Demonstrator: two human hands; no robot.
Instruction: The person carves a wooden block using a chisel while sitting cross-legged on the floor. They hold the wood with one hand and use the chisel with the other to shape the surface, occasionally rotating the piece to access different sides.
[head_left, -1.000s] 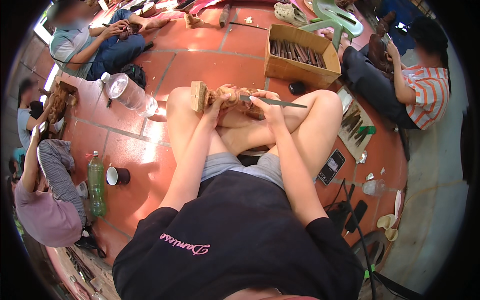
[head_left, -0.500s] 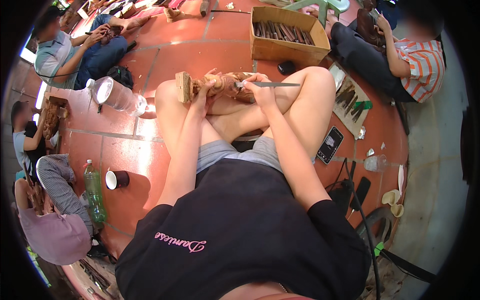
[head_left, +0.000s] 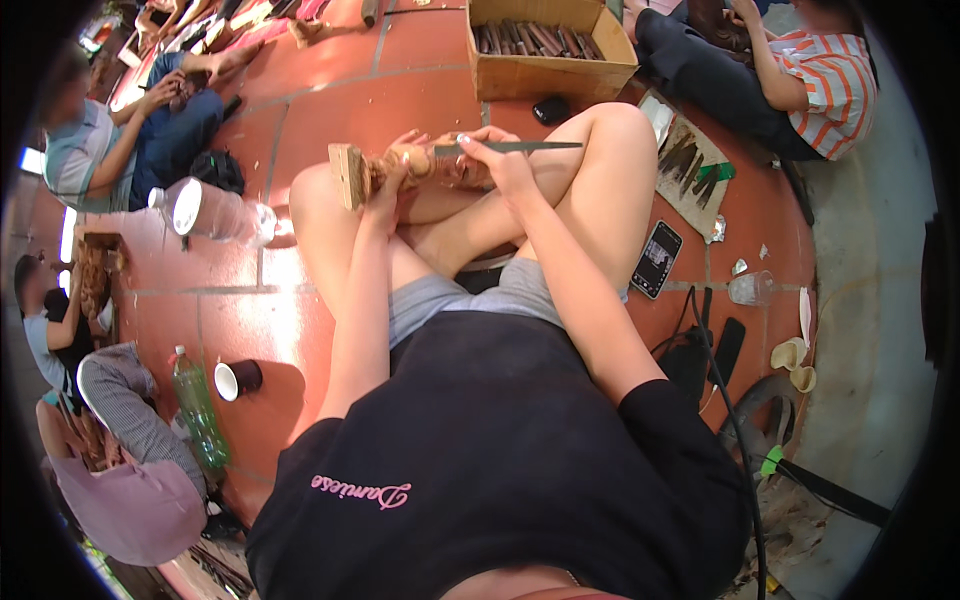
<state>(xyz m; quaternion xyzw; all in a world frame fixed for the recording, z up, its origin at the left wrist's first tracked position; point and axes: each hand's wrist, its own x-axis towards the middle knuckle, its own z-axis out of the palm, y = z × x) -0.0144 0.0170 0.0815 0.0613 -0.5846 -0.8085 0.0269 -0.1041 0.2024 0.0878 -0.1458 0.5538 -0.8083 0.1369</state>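
Observation:
A carved wooden figure (head_left: 415, 160) with a square block base (head_left: 349, 176) lies sideways above my crossed legs. My left hand (head_left: 386, 186) is closed around it just beside the base. In my right hand (head_left: 505, 168) is a flat grey metal file (head_left: 548, 146), pinched between the fingers. One end of the file lies along the carving's upper side, and its narrow end points right, over my right knee. My right fingers partly hide the carving's right part, so its detail there cannot be made out.
A cardboard box (head_left: 552, 78) of chisel-like tools stands ahead. To my right are a cloth (head_left: 715, 195) with more tools, a phone (head_left: 657, 260) and a plastic cup (head_left: 749, 288). Bottles (head_left: 200, 405) and a mug (head_left: 238, 380) stand left. Several people sit nearby.
The file has slid left along the carving, and my right hand has moved with it. My left hand keeps its hold. The whole view has shifted slightly.

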